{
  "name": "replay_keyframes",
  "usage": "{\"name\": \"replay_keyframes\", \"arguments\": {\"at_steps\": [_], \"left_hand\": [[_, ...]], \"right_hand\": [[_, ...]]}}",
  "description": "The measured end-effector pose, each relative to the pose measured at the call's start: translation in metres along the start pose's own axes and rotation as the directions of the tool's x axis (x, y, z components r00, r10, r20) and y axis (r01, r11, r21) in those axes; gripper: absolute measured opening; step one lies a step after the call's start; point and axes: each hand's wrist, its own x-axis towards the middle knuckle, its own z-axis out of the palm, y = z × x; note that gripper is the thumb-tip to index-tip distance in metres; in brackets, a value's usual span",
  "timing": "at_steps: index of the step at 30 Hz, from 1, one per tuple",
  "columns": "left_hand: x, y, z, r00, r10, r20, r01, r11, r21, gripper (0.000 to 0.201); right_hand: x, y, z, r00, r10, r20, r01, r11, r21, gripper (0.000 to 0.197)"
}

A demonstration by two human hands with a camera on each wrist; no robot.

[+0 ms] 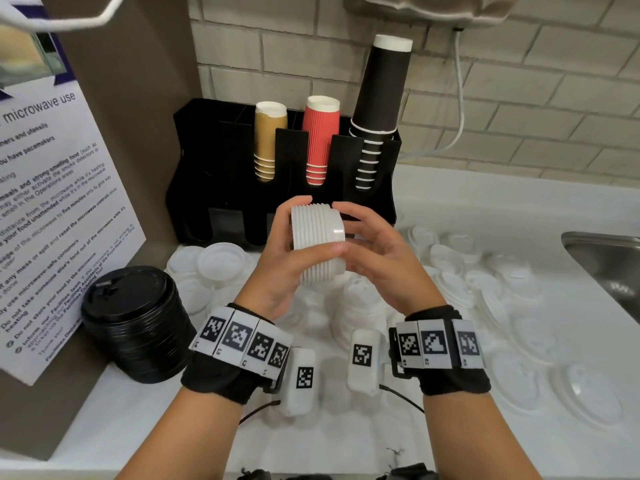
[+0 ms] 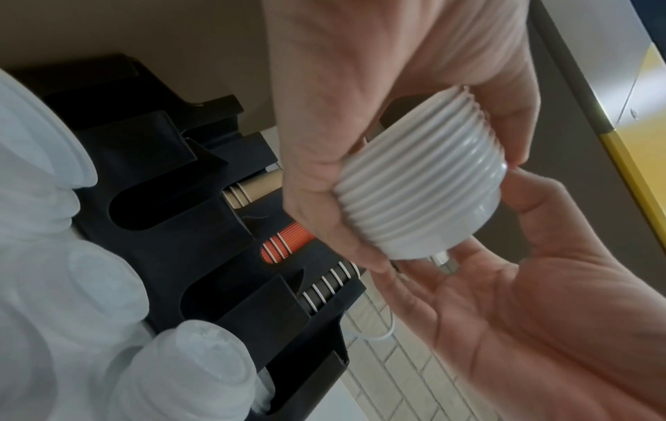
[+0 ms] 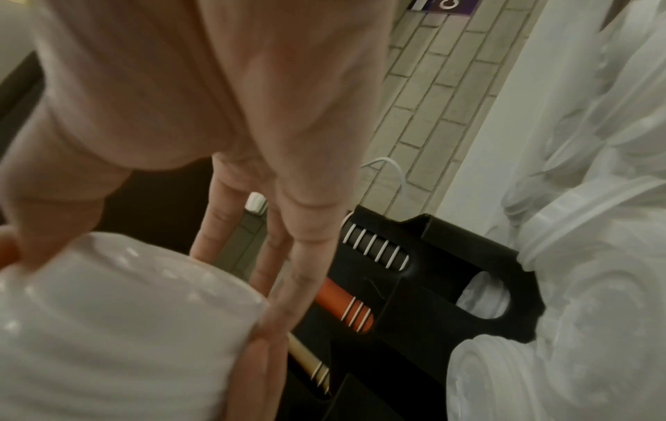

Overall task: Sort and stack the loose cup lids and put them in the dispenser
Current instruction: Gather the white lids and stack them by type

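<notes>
A stack of white cup lids (image 1: 317, 240) lies sideways in the air between both hands, in front of the black dispenser (image 1: 207, 174). My left hand (image 1: 280, 244) grips the stack's ribbed side, fingers above and thumb below. My right hand (image 1: 367, 237) cups its domed end between thumb and fingers. The left wrist view shows the stack (image 2: 421, 193) held by the left hand (image 2: 342, 156), with the right hand (image 2: 504, 270) curled at its end. The right wrist view has the stack (image 3: 119, 327) under the right hand (image 3: 216, 128). Loose white lids (image 1: 453, 282) are strewn over the white counter (image 1: 346, 441).
A tall stack of black lids (image 1: 138, 323) stands at the left on the counter. The dispenser holds tan cups (image 1: 268, 140), red cups (image 1: 320, 140) and black cups (image 1: 377, 98). A steel sink (image 1: 609, 265) is at the right, a microwave notice (image 1: 52, 202) at the left.
</notes>
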Motion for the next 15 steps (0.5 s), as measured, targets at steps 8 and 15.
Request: {"name": "replay_keyframes", "arguments": {"at_steps": [8,15], "left_hand": [[0.004,0.009,-0.027,0.98,0.032,-0.198,-0.057,0.991,-0.122,0.057],[0.001,0.008,-0.039,0.971,0.029,-0.238,-0.055,0.993,-0.102,0.052]], "right_hand": [[0.051,-0.004,-0.03,0.98,0.193,-0.046,-0.192,0.863,-0.467,0.033],[0.086,0.037,-0.014,0.763,0.642,0.081,0.007,0.118,-0.993,0.076]]}}
